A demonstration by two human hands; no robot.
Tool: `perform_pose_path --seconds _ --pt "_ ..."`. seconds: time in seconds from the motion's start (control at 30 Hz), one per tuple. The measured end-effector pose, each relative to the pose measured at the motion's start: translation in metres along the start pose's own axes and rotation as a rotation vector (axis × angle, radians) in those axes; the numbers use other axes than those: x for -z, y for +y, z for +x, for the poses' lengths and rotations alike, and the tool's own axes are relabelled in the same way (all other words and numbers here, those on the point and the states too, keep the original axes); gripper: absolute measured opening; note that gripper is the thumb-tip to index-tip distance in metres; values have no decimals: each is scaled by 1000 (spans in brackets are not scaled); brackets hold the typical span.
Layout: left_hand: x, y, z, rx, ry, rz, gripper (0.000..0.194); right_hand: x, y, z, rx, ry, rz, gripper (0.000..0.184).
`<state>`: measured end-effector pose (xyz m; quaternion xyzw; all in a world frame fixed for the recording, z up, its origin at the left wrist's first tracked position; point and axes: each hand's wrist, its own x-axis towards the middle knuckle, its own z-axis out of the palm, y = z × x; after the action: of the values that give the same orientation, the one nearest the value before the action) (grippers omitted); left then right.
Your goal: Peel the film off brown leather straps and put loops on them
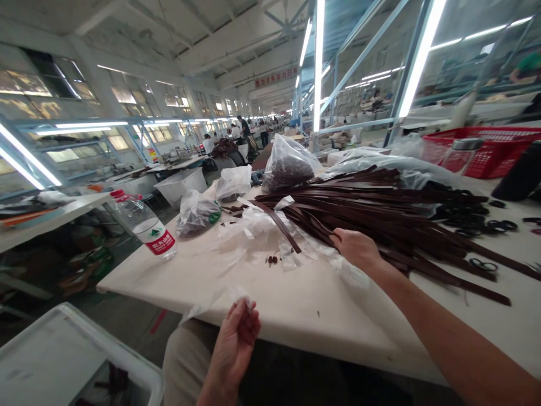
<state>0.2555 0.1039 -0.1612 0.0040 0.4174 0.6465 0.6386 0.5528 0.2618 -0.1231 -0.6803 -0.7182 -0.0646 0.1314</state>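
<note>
My left hand [240, 332] is at the table's front edge, fingers closed on a thin, whitish translucent sheet [239, 294], plastic or tissue. Farther forward, my right hand [355, 248] reaches into a fanned pile of long dark brown straps [363, 200], leather-like in look. Its fingers pinch the edge of one strap at the near side of the pile; the fingertips are partly hidden. Crumpled white wrapping [253, 228] lies left of that hand, with a loose brown strap [281, 228] across it. A few small dark brown pieces [271, 260] sit in front.
A water bottle [158, 239] stands at the table's left edge, near filled clear bags [289, 163]. On the right are black rings [465, 211], scissors [484, 265], a glass jar [462, 155] and a red basket [507, 149]. A white bin [63, 321] stands lower left.
</note>
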Motion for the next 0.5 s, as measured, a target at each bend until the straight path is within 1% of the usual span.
perform_pose_path --seconds 0.07,0.13,0.2,0.3,0.33,0.4,0.47,0.5 --pt "-6 -12 -1 26 -57 40 9 12 -8 -22 34 35 9 29" --pt "-19 -28 -4 66 -161 87 9 24 -17 -48 88 58 27 30" --pt "-37 -46 -9 115 -286 141 17 34 -24 -79 158 103 86 31" --pt "-68 -71 -13 191 -444 178 25 42 -28 -131 245 172 300 33" --pt "-78 -78 -12 219 -488 164 26 42 -25 -150 254 160 397 32" --pt "-94 -87 -9 266 -548 102 27 38 -15 -189 220 88 577 26" --pt "-106 -91 -3 274 -546 33 26 30 4 -228 128 52 691 21" --pt "-111 -91 0 259 -527 9 24 26 16 -247 59 83 711 21"
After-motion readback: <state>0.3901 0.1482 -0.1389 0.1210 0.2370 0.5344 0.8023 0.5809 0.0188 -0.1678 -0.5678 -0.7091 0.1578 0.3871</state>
